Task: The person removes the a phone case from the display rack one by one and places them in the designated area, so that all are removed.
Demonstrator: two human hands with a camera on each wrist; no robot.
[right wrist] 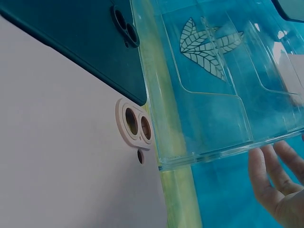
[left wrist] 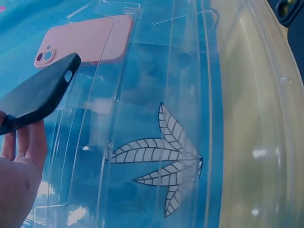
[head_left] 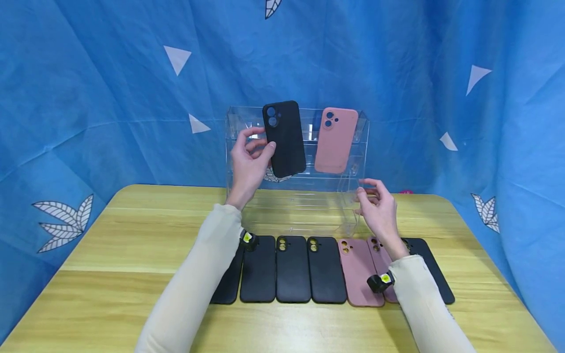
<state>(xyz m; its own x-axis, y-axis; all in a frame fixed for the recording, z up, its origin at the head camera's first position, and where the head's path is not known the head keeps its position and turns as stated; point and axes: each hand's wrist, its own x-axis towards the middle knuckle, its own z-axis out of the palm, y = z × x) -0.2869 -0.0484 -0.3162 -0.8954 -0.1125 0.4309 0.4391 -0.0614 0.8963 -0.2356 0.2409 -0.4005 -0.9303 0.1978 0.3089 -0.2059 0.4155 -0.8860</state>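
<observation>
My left hand pinches a black phone case by its left edge, thumb in front and fingers behind. The case tilts slightly at the upper left of a clear tiered display stand; whether it touches the stand I cannot tell. To its right, a pink phone case leans in the stand's upper part, camera holes at the top. Beside the stand's right side is my right hand, fingers loosely bent and holding nothing. The right wrist view shows those fingertips close to the stand's edge; contact is unclear.
In front of the stand, a row of cases lies on the wooden table: several black cases, then two pink cases and a black case at the right, partly behind my right forearm. A blue patterned curtain hangs behind.
</observation>
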